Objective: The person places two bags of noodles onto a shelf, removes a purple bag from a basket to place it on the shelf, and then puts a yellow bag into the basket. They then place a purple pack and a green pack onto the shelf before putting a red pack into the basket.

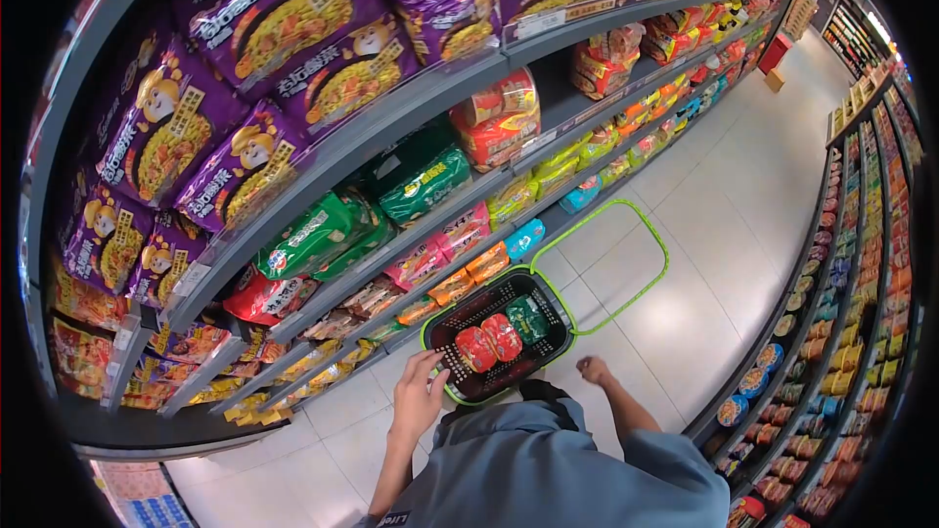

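Observation:
A black shopping basket (pixel 469 388) with a bright green rim stands on the floor at my feet. Its green handle (pixel 667 256) is folded out to the far right side. Inside lie two red packs (pixel 489 340) and a dark green pack (pixel 528 319). My left hand (pixel 421 393) is over the basket's near left edge, fingers stretched out and holding nothing; whether it touches the rim I cannot tell. Beside the basket's right side, my right hand (pixel 594 370) hangs with curled fingers and nothing visible in it.
Shelves on the left carry purple noodle packs (pixel 293 29), green packs (pixel 425 184) and a red multipack (pixel 497 122). A second shelf row (pixel 831 332) with cups and packs lines the right. The tiled aisle floor (pixel 753 156) runs between them, with a cardboard box (pixel 775 81) farther along.

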Demonstrator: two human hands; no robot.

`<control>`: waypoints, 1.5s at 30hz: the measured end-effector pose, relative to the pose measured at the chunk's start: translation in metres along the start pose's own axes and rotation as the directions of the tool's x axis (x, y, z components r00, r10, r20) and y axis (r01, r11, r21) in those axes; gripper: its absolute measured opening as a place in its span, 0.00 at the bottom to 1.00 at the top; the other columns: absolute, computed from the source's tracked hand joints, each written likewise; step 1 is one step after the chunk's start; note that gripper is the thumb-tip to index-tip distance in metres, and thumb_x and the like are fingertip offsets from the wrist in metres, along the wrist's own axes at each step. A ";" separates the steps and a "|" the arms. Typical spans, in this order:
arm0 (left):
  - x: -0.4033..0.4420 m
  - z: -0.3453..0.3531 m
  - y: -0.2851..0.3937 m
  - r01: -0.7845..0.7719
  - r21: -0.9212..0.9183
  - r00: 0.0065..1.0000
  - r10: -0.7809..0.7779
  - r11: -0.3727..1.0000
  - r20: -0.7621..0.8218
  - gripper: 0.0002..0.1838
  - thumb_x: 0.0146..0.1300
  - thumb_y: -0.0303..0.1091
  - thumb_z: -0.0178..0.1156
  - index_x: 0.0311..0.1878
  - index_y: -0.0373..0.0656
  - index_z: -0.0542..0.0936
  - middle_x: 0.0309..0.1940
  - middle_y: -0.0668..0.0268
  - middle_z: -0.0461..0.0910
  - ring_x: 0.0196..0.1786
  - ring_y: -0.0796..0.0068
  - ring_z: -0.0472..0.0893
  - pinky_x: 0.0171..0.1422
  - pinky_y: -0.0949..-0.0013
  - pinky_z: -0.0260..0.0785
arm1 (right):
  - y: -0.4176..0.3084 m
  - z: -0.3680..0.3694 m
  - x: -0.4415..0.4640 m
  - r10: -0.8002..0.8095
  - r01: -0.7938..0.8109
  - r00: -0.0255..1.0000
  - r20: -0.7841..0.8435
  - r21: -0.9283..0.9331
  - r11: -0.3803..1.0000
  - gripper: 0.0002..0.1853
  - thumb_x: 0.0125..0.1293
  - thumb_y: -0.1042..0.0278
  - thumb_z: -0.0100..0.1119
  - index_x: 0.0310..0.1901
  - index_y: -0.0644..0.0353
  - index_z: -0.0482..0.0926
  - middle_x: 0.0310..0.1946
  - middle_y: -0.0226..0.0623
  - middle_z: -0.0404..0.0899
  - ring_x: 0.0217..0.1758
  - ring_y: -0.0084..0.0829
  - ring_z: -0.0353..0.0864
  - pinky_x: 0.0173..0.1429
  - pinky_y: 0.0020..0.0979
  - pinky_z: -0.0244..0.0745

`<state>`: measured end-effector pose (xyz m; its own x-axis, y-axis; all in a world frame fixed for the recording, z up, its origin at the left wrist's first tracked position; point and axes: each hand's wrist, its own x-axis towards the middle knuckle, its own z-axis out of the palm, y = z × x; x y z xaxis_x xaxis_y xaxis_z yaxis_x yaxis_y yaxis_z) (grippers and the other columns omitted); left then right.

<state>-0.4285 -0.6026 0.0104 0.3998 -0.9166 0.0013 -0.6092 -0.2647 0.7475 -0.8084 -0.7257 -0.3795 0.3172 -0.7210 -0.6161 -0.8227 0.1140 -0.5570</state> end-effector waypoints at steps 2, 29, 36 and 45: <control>-0.002 0.012 0.002 0.019 0.024 0.999 -0.019 1.000 0.039 0.14 0.63 0.30 0.61 0.51 0.39 0.78 0.52 0.53 0.77 0.45 0.57 0.82 0.43 0.64 0.79 | -0.013 -0.046 0.030 -0.053 0.046 0.993 -0.107 -0.069 0.997 0.16 0.59 0.57 0.55 0.38 0.61 0.84 0.31 0.48 0.83 0.35 0.45 0.84 0.43 0.40 0.77; -0.281 0.160 -0.307 0.639 0.069 0.714 -0.624 0.766 0.316 0.21 0.71 0.41 0.42 0.40 0.39 0.84 0.28 0.54 0.83 0.27 0.69 0.82 0.34 0.63 0.74 | 0.041 -0.013 -0.080 -0.129 0.121 0.992 -0.010 -0.271 0.955 0.17 0.64 0.57 0.47 0.31 0.58 0.83 0.27 0.47 0.82 0.33 0.43 0.83 0.41 0.43 0.75; -0.252 0.144 -0.254 0.812 -0.494 0.487 -0.828 0.312 0.277 0.12 0.68 0.37 0.56 0.45 0.40 0.81 0.28 0.66 0.79 0.31 0.76 0.78 0.31 0.70 0.73 | 0.006 -0.012 -0.072 -0.102 0.098 0.994 -0.049 -0.076 0.992 0.11 0.64 0.74 0.48 0.40 0.65 0.81 0.27 0.38 0.82 0.29 0.29 0.84 0.38 0.30 0.80; -0.361 0.177 -0.264 0.875 0.136 0.424 -0.872 0.464 0.244 0.16 0.63 0.41 0.57 0.43 0.38 0.84 0.30 0.58 0.83 0.34 0.74 0.83 0.37 0.66 0.74 | -0.013 0.010 -0.035 -0.018 0.013 0.990 0.141 0.034 0.999 0.11 0.66 0.72 0.51 0.43 0.66 0.81 0.29 0.39 0.82 0.30 0.28 0.83 0.39 0.30 0.81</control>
<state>-0.5332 -0.2546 -0.3055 0.5337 -0.2311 -0.8135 -0.0260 -0.9660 0.2573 -0.8040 -0.6953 -0.3565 0.3956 -0.6190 -0.6785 -0.8018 0.1275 -0.5839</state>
